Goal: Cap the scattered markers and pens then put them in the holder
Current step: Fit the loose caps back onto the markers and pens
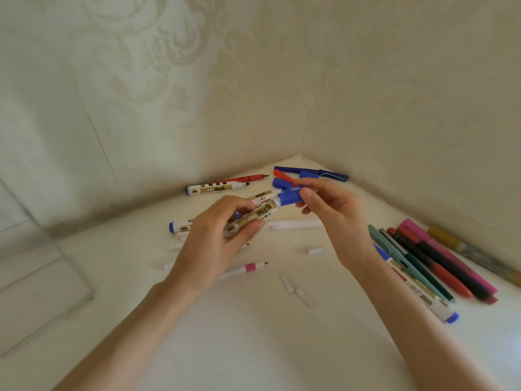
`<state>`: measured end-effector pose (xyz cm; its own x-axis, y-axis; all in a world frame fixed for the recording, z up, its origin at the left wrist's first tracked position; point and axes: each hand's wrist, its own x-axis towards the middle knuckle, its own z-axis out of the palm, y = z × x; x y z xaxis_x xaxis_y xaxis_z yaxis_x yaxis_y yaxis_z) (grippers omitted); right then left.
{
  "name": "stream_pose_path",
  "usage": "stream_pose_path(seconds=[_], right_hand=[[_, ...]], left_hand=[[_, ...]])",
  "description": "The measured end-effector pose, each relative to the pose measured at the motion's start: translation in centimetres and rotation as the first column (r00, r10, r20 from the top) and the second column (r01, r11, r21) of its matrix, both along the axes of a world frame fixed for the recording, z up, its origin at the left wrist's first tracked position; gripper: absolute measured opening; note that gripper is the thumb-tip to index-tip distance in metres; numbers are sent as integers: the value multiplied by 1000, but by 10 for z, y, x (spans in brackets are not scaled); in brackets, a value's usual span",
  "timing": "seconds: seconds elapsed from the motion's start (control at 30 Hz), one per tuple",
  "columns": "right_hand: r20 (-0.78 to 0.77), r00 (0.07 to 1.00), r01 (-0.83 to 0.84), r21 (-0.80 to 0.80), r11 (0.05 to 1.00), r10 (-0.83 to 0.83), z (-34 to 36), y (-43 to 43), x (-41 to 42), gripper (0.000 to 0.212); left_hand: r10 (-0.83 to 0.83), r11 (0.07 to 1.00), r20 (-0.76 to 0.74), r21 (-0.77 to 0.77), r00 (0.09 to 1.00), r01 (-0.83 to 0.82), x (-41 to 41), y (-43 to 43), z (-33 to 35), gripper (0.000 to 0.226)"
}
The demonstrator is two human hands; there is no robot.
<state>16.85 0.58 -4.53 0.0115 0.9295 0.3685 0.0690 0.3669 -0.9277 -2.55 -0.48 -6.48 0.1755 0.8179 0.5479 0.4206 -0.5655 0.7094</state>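
Note:
My left hand [217, 238] grips a white marker [255, 215] with a gold label, held above the white table. My right hand [332, 213] pinches a blue cap [290, 197] that sits on that marker's tip. Behind the hands lie an uncapped marker [215, 188], a red pen [248, 178], a blue pen [313, 173] and loose red and blue caps [282, 179]. A thin pen with a pink band [248, 268] lies near my left wrist. A blue-ended marker [180, 225] lies left of my left hand. No holder can be made out for certain.
A row of capped pens and markers [431, 263] lies at the right by the wall. Small white caps [296, 289] are scattered on the table [253, 334]. A clear flat box [42, 289] sits at the left edge. Patterned walls meet in a corner behind.

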Motion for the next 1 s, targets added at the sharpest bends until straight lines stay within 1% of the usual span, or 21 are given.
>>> stream_pose_path(seconds=[0.1,0.17,0.3,0.37,0.5,0.53,0.57,0.63,0.7,0.73,0.77,0.83,0.87,0.9,0.93,1.0], right_hand=[[23,999,-39,26,999,39,0,-2,-3,25],[32,997,-76,21,997,76,-1,-2,-4,28],[-63,993,-104,9,995,105,-1,-3,-6,27],[-77,994,-79,23,997,81,-4,-4,-10,25],[-147,989,-26,39,999,32,-5,-7,-20,25],[-150,988,-22,45,999,28,-4,-8,-21,25],[-156,987,-23,54,998,32,-2,-9,-23,24],[-188,981,-22,83,996,38,3,-11,-24,21],[-212,976,-17,114,993,41,6,-12,-24,20],[-219,975,-13,121,993,40,6,-14,-25,20],[-224,974,-7,115,993,32,5,-15,-25,20],[-249,968,10,82,997,11,4,-17,-29,20],[-271,963,19,69,997,1,4,-18,-32,20],[-294,956,22,62,998,-3,5,-19,-34,20],[-314,950,20,57,998,-1,5,-20,-37,20],[-353,936,5,31,1000,6,6,-22,-40,21]], left_hand=[[-43,975,139,-208,989,71,5,-5,4,18],[-71,944,224,-301,972,138,9,-7,9,17],[-80,891,358,-393,930,228,11,-11,15,17],[-77,853,460,-429,885,297,13,-13,15,20],[-54,813,569,-452,821,367,19,-17,16,16],[-39,776,611,-479,790,410,20,-17,16,17],[-13,719,662,-515,750,467,21,-18,17,19],[52,583,760,-550,648,598,25,-20,19,25],[118,486,845,-507,521,712,29,-24,20,27],[135,469,866,-485,482,738,31,-26,22,27],[123,496,856,-491,501,716,32,-27,22,26],[52,661,755,-517,654,544,32,-29,23,18],[21,744,705,-485,709,460,31,-30,23,17],[1,808,663,-442,749,390,31,-31,22,18],[-12,856,623,-398,782,329,31,-32,20,20],[-30,918,515,-326,857,228,32,-33,15,25]])
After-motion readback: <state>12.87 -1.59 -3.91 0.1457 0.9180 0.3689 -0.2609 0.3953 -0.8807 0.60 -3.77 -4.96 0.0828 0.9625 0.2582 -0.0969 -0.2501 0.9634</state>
